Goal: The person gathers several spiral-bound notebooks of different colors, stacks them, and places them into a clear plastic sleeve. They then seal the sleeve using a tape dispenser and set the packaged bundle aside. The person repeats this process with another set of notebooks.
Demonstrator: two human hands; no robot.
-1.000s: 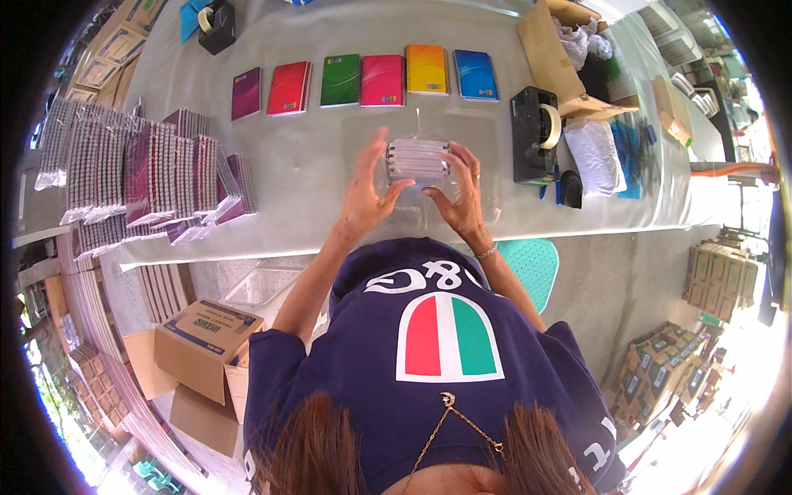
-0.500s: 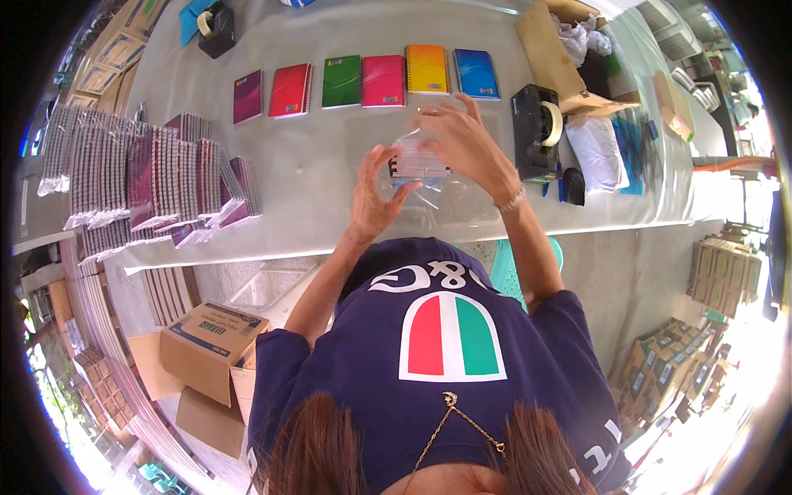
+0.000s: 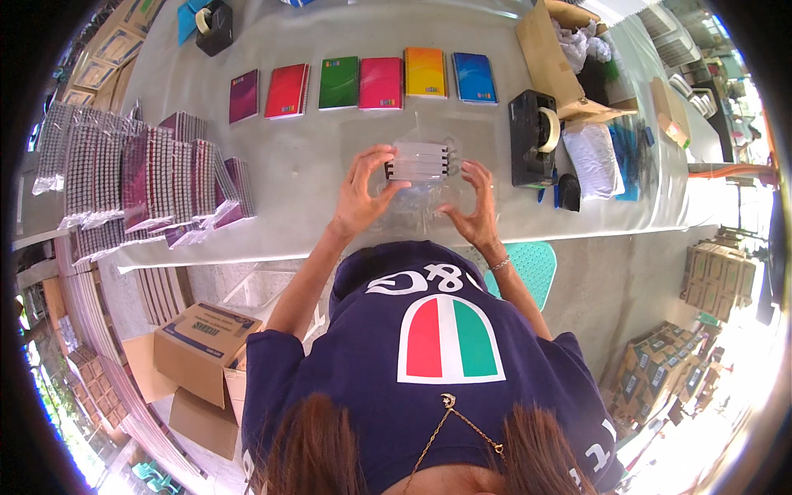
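A small stack of notebooks [image 3: 418, 162] lies edge-up in clear plastic wrap on the table, with pale page edges and dark spiral bindings showing. My left hand [image 3: 363, 194] holds its left end, fingers at the far corner and thumb at the near one. To the right of the stack, my right hand [image 3: 477, 208] is open, thumb and fingers apart with nothing between them. Loose clear film [image 3: 412, 202] spreads from the stack toward me. Beyond it stands a row of notebooks in several colours, among them a pink notebook [image 3: 381, 83] and a yellow notebook [image 3: 426, 73].
Plastic-wrapped notebook bundles [image 3: 140, 177] pile up at the left. On the right are a black tape dispenser [image 3: 525, 136], a white packet [image 3: 594, 161] and an opened carton [image 3: 549, 54]. Another dispenser [image 3: 216, 31] stands far left. A cardboard box [image 3: 198, 338] sits below the table.
My right hand has moved from above the stack down to its right, fingers opening. My left hand has closed in on the stack's left end. The stack is now more exposed to view.
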